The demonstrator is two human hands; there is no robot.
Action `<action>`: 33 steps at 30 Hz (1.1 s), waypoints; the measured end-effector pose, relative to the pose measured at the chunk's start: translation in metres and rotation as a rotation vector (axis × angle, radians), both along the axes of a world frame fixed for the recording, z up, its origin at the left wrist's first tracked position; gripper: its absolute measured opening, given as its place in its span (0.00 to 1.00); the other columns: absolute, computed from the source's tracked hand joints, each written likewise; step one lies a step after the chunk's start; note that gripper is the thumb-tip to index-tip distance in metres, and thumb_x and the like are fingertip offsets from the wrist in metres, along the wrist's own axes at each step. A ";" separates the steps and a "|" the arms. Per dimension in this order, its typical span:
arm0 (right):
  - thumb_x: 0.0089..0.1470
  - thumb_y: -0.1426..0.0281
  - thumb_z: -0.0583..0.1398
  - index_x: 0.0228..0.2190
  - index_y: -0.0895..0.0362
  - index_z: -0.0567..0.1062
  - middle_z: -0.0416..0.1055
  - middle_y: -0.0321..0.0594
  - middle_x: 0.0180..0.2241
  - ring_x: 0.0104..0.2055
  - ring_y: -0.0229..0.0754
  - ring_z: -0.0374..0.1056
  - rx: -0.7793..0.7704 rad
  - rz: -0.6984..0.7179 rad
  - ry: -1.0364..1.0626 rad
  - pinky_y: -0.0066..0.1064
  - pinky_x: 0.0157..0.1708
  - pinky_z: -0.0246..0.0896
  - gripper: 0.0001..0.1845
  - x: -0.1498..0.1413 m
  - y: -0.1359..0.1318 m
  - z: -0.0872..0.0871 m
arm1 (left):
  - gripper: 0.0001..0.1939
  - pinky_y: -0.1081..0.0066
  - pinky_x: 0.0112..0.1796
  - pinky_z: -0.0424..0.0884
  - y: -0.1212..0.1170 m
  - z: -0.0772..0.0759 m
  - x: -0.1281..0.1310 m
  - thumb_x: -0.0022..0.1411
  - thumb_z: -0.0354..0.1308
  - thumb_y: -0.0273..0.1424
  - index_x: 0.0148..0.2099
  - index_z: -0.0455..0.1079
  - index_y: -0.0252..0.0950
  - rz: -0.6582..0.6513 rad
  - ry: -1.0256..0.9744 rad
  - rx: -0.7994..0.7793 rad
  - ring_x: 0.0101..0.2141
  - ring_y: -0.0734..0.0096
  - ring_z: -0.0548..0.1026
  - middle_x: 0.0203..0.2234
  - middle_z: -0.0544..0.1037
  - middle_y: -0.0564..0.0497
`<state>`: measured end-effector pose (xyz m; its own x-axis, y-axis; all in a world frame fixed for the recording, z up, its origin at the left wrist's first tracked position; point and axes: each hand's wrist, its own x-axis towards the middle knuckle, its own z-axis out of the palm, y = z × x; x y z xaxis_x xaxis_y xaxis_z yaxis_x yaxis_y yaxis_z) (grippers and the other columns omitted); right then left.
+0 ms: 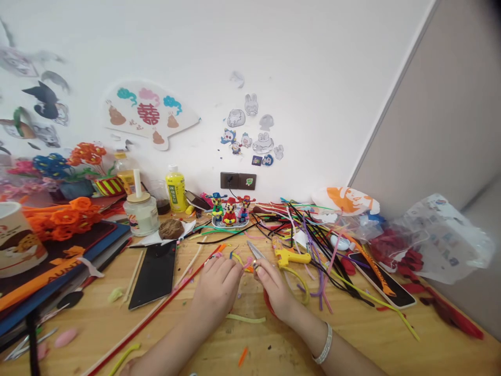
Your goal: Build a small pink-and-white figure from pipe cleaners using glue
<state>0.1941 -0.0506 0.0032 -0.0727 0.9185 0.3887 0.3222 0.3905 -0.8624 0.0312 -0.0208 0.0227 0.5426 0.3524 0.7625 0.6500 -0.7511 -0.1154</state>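
Observation:
Near the middle of the table, my left hand (219, 282) is closed, knuckles up, around a pipe cleaner whose pink tip (249, 262) pokes out toward the right. Most of what it grips is hidden by the fingers. A yellow and blue bent piece (236, 256) shows just behind it. My right hand (276, 290), with a sparkling bracelet on the wrist, is wrapped round a pair of scissors (256, 251). Their blades point away and to the left, and part of a red handle shows below the palm. The two hands are close together.
A yellow glue gun (291, 256) lies just right of the scissors, before a heap of pipe cleaners (313, 230). Three small figures (229, 210) stand on a tray by the wall. A black tablet-like slab (154, 274) lies left, a phone (395, 292) right.

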 end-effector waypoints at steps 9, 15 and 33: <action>0.58 0.65 0.47 0.34 0.55 0.68 0.68 0.38 0.32 0.35 0.41 0.62 -0.036 -0.050 -0.079 0.30 0.35 0.54 0.13 -0.004 -0.002 0.010 | 0.11 0.62 0.37 0.65 -0.001 0.002 -0.001 0.61 0.43 0.24 0.36 0.66 0.34 0.013 0.105 0.087 0.31 0.66 0.68 0.26 0.72 0.48; 0.58 0.65 0.47 0.30 0.55 0.67 0.67 0.36 0.29 0.33 0.39 0.61 -0.048 -0.103 -0.106 0.29 0.33 0.53 0.12 -0.004 -0.002 0.013 | 0.11 0.63 0.37 0.65 -0.001 0.005 -0.001 0.61 0.43 0.23 0.36 0.67 0.33 0.006 0.117 0.119 0.31 0.66 0.68 0.25 0.71 0.48; 0.55 0.66 0.49 0.24 0.55 0.65 0.63 0.34 0.22 0.26 0.37 0.59 -0.032 -0.145 -0.277 0.28 0.25 0.50 0.12 -0.004 -0.004 0.016 | 0.08 0.64 0.37 0.65 0.004 -0.003 0.000 0.61 0.46 0.25 0.35 0.66 0.35 0.001 0.037 -0.039 0.31 0.67 0.69 0.26 0.72 0.50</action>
